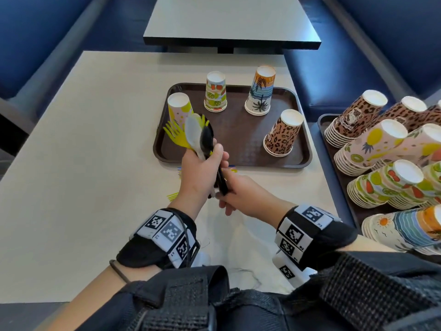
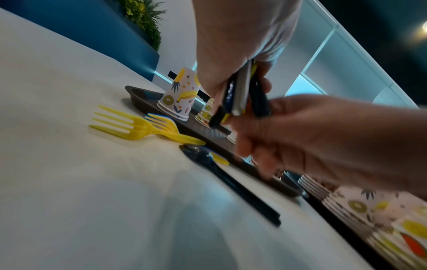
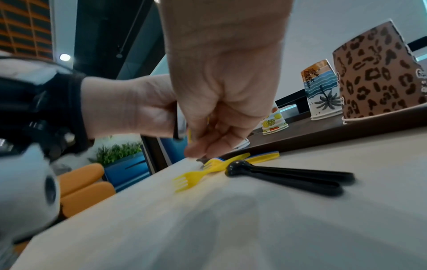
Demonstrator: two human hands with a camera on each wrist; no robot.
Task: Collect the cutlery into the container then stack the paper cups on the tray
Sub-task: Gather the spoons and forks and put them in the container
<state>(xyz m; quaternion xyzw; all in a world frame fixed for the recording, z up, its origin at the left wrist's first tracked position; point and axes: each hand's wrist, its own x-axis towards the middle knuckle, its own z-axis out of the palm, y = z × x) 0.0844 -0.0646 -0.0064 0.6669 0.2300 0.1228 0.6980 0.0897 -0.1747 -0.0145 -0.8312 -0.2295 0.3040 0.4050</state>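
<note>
The cutlery step is under way and, by my judgement, somewhere past its middle. The left hand (image 1: 202, 168) has its grip clenched round a bundle of cutlery (image 1: 198, 134): yellow forks, a white spoon and black pieces, heads fanned out above the fist over the tray's near left corner. The right hand (image 1: 241, 194) sits just beside it, fingers curled at the lower ends of the handles; it seems to be feeding or squaring a black piece into the bundle, but whether its grip truly closes on one I cannot tell.

Loose pieces are left on the desk. Yellow forks (image 2: 129, 127) lie along the near edge of the tray (image 1: 238, 161), and black spoons (image 3: 289, 177) lie side by side just beside them, nearer the person. These must be gathered yet.

No container shows in any view, so nothing can be said to have gone into it; all the cutlery seen is either in hand or on the desk.

The cup step looks not yet begun. Four small stacks of cups stand upside down and well apart on the tray: a fruit-print one (image 1: 180, 108) at the far left, a citrus one (image 1: 215, 93), a palm one (image 1: 261, 91) and a leopard one (image 1: 282, 133) toward the right edge. They are still to be joined into one stack.

A second tray (image 1: 334, 149) off the desk's right edge carries many lying cup stacks.
</note>
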